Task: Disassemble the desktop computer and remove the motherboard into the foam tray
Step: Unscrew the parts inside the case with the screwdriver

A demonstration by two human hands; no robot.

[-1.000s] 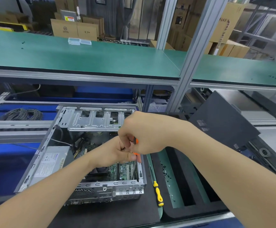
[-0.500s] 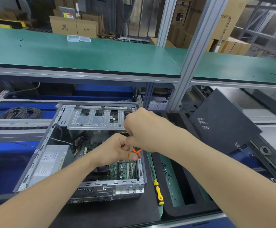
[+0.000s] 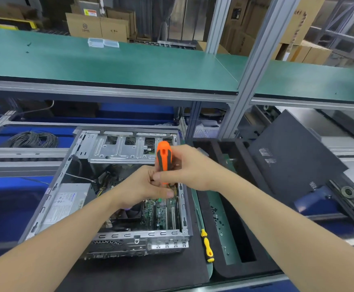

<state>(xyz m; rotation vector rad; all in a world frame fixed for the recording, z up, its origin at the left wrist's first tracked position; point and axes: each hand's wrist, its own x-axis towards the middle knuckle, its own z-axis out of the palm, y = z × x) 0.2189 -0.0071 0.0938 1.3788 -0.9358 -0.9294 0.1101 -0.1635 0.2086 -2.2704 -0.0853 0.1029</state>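
Head view: left hand [image 3: 144,186] and right hand [image 3: 189,167] grip orange screwdriver [image 3: 163,154], now seemingly raised.

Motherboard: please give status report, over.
Right hand grips orange screwdriver by handle; left hand pinches its shaft. Motherboard inside case, not yet out. Tip hidden by hands; yellow screwdriver lies beside foam tray.

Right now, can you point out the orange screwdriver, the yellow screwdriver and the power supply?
orange screwdriver [image 3: 163,154]: head view, on the upper part of its handle.
yellow screwdriver [image 3: 207,245]: head view, on its yellow handle.
power supply [image 3: 66,204]: head view, on its labelled top face.
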